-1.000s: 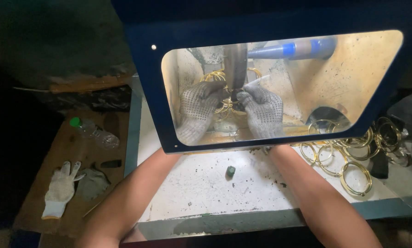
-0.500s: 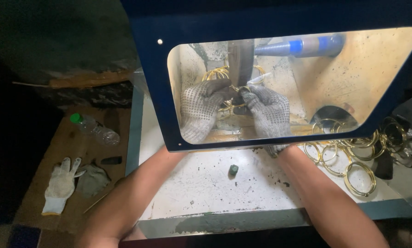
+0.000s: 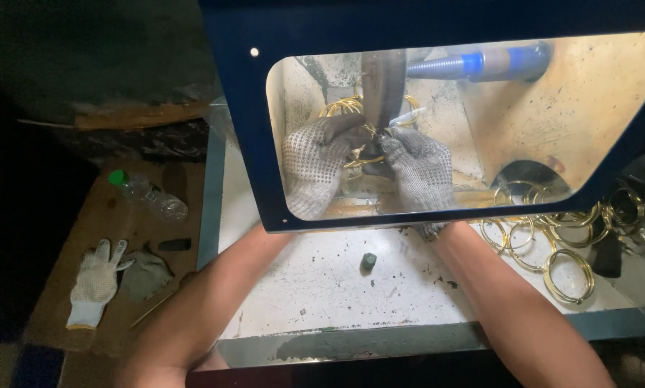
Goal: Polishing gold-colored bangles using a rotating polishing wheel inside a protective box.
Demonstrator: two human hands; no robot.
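Observation:
Behind a clear window in a blue-framed shield [image 3: 243, 129], both my hands wear grey dotted work gloves. My left hand [image 3: 315, 167] and my right hand [image 3: 417, 167] together grip a gold metal ring [image 3: 358, 159] and hold it against a dark upright wheel [image 3: 381, 90]. Another gold ring [image 3: 340, 108] shows behind the wheel. My bare forearms reach in under the shield from the near edge.
A pile of several gold rings [image 3: 552, 237] lies on the white bench top [image 3: 322, 287] at right. A small green cap [image 3: 368, 261] sits mid-bench. A blue-banded pipe [image 3: 480, 61] runs at top. On a brown board at left lie a white glove [image 3: 93, 284] and a plastic bottle [image 3: 149, 195].
The view has shifted so the shield and hands sit further right. My hands still hold the ring at the wheel, with only small turns of it.

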